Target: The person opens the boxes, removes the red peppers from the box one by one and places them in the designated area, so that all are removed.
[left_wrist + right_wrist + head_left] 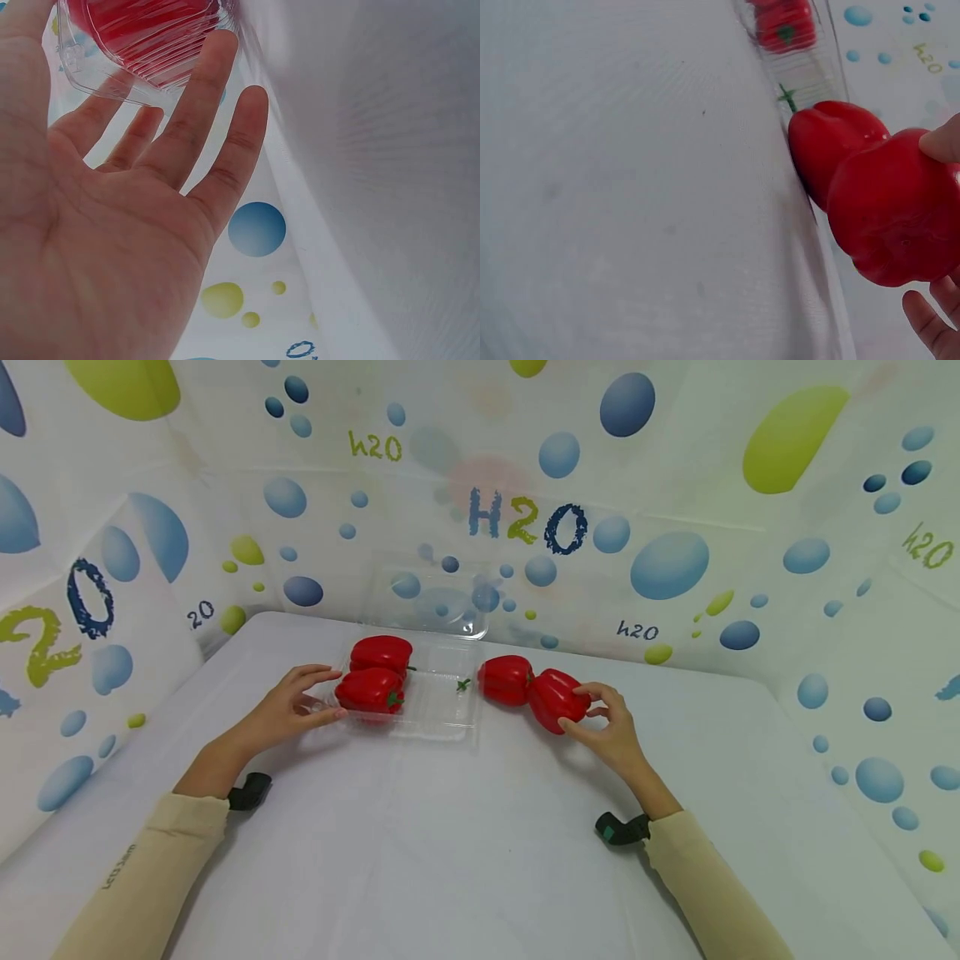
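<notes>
Two red bell peppers (pixel 369 691) lie in the left half of a clear plastic clamshell box (pixel 442 714). My left hand (pixel 288 708) is at the box's left end, its fingertips right at the clear wall; in the left wrist view the fingers (pixel 184 139) are fairly straight. My right hand (pixel 609 727) holds a red bell pepper (pixel 555 702) between thumb and fingers, right of the box. Against that one lies another red bell pepper (pixel 505 681), close by the box's right wall. A small green stem (pixel 462 685) shows at the box's right side.
The box's clear lid (pixel 427 597) stands raised at the back, before the patterned backdrop (pixel 510 468). A white cloth (pixel 420 852) covers the table. Dark wrist cameras (pixel 622 829) are worn on both wrists.
</notes>
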The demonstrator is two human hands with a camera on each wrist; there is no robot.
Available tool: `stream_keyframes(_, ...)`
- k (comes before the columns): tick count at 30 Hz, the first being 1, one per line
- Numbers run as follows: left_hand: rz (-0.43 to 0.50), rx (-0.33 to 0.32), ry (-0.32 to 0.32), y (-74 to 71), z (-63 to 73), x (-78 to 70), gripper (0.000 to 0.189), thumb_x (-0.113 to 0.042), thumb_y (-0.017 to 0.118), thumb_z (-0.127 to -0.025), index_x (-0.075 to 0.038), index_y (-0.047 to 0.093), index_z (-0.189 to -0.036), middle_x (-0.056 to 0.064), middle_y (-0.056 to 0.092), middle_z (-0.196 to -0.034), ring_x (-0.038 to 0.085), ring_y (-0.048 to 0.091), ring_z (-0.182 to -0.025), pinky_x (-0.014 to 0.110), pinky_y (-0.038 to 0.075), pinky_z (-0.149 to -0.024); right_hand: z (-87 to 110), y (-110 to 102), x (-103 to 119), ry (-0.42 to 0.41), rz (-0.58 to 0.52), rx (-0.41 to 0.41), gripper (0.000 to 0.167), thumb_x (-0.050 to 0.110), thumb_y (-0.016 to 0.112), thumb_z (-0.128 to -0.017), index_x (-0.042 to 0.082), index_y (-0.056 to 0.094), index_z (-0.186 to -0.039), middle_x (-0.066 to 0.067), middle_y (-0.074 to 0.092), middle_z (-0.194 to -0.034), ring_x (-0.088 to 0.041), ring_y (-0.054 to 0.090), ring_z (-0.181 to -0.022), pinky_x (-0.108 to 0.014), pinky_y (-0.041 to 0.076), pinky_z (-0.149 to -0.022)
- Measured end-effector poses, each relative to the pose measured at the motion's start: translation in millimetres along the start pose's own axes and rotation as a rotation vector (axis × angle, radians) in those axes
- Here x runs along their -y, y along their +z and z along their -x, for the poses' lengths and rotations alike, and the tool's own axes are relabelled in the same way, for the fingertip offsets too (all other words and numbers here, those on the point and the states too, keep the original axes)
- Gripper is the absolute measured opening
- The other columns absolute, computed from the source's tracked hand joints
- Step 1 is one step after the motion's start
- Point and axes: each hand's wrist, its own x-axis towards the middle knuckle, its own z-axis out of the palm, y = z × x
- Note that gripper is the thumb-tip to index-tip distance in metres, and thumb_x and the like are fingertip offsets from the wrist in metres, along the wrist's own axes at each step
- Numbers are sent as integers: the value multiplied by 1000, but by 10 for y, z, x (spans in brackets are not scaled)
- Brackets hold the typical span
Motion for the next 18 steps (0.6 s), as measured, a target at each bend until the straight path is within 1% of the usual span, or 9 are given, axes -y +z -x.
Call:
stream_keyframes(2, 3, 1, -3, 2, 3, 2, 68, -27, 69, -91, -4, 38, -147, 24, 26, -150, 44, 58, -109, 54, 51, -92, 2, 0, -21, 23, -3, 5, 51, -2, 75, -79, -10, 52, -123, -28, 51, -128, -36, 46, -113, -45, 52, -88)
stream_keyframes(4, 2, 0, -2, 3, 3, 4, 69, -28, 69, -91, -4, 38, -147, 24, 26, -150, 44, 58, -109, 54, 52, -92, 0, 6, -70, 38, -17, 6, 52, -2, 75, -79, -9, 51, -124, -27, 50, -129, -37, 45, -114, -60, 49, -89)
stream_keyframes(6, 0, -2, 0, 5, -1, 7, 68, -28, 70, -91, -4, 38, -147, 24, 27, -149, 43, 59, -109, 52, 52, -91, -8, 19, -176, 50, -35, 4, 52, -1, 75, -79, -8, 51, -125, -27, 49, -129, -37, 44, -115, -64, 46, -89)
stream_keyframes(8, -1, -4, 3, 6, -4, 9, 68, -27, 70, -91, -4, 39, -146, 24, 28, -149, 43, 59, -109, 48, 53, -91, -17, 30, -299, 56, -37, 3, 53, 0, 75, -79, -6, 51, -126, -26, 49, -130, -35, 44, -115, -64, 46, -89)
stream_keyframes(11, 2, -4, 3, 6, -5, 13, 67, -26, 70, -91, -4, 39, -146, 24, 28, -149, 42, 59, -109, 47, 54, -91, -29, 45, -455, 62, -28, 0, 54, 2, 77, -80, -3, 52, -127, -22, 50, -131, -30, 44, -115, -61, 47, -89)
stream_keyframes(14, 8, 0, -3, 3, -1, 11, 67, -27, 70, -91, -4, 39, -146, 24, 27, -149, 43, 58, -109, 50, 53, -92, -31, 41, -503, 65, -27, -1, 53, 5, 78, -79, 1, 53, -126, -18, 51, -131, -24, 44, -114, -57, 49, -89)
stream_keyframes(18, 12, 4, -6, 4, 6, 2, 68, -28, 69, -91, -4, 38, -147, 24, 26, -149, 43, 58, -110, 53, 51, -92, -34, 31, -507, 69, -30, 4, 52, 8, 79, -80, 3, 53, -125, -16, 51, -130, -22, 43, -113, -51, 50, -88)
